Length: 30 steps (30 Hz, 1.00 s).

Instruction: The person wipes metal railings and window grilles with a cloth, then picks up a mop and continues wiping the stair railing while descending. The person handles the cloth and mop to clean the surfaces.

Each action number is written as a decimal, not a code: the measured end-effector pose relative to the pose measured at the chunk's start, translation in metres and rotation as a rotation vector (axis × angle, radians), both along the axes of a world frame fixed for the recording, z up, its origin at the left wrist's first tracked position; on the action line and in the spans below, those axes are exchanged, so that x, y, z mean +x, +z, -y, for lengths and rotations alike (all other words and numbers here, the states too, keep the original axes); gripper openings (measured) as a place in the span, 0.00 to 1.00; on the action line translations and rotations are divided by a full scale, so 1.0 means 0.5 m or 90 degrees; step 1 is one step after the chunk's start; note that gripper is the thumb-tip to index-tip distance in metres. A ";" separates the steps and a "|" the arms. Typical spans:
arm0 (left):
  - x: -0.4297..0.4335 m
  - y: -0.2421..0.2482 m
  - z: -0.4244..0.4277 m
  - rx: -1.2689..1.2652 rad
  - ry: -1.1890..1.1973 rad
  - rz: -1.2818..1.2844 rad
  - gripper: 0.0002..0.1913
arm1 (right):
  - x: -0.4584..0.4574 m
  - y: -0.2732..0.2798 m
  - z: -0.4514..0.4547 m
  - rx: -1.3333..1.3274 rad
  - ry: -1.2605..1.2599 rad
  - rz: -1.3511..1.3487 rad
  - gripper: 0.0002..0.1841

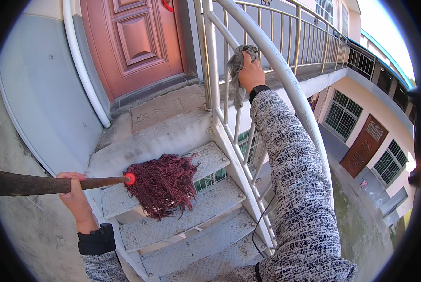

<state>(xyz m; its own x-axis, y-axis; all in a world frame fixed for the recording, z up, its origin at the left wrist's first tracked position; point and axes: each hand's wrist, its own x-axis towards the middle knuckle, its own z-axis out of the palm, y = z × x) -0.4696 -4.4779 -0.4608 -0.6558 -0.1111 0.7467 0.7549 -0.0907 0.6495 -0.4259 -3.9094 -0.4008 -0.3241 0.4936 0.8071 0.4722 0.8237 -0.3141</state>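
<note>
My left hand (75,197) is closed around the wooden handle (30,184) of a string mop. The mop's dark red strands (162,187) hang from a red collar over the upper metal stair treads. Out ahead, my right hand (252,74) presses a crumpled grey cloth (237,65) against the lower rail of the metal stair railing, near its top end. Part of the cloth dangles beside the balusters. The thick curved handrail (288,77) runs just to the right of that hand and along my right forearm.
Open-backed metal stairs (182,225) drop towards me. At the top lie a doormat (168,105) and a reddish-brown panelled door (140,38). A white pipe (81,63) runs down the left wall. A dark cable (255,234) hangs by the right stringer. Beyond the railing is a lower courtyard (355,211).
</note>
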 end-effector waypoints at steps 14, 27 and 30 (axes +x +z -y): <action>-0.085 -0.019 0.119 0.008 0.028 0.034 0.05 | 0.473 -0.366 0.187 -0.044 -0.126 0.107 0.28; -0.135 -0.001 0.129 -0.030 0.158 0.029 0.09 | 1.091 -0.878 0.415 -0.556 -0.485 0.226 0.25; -0.133 0.004 0.126 -0.041 0.170 0.036 0.10 | 1.125 -0.901 0.395 -0.500 -0.443 0.144 0.24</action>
<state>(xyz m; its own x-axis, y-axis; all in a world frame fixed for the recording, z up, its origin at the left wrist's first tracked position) -0.5363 -4.5411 -0.4588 -0.6502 -0.2390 0.7212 0.7093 0.1492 0.6889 0.1365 -4.1068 -0.8513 0.1265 0.9820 0.1403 0.8735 -0.0432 -0.4849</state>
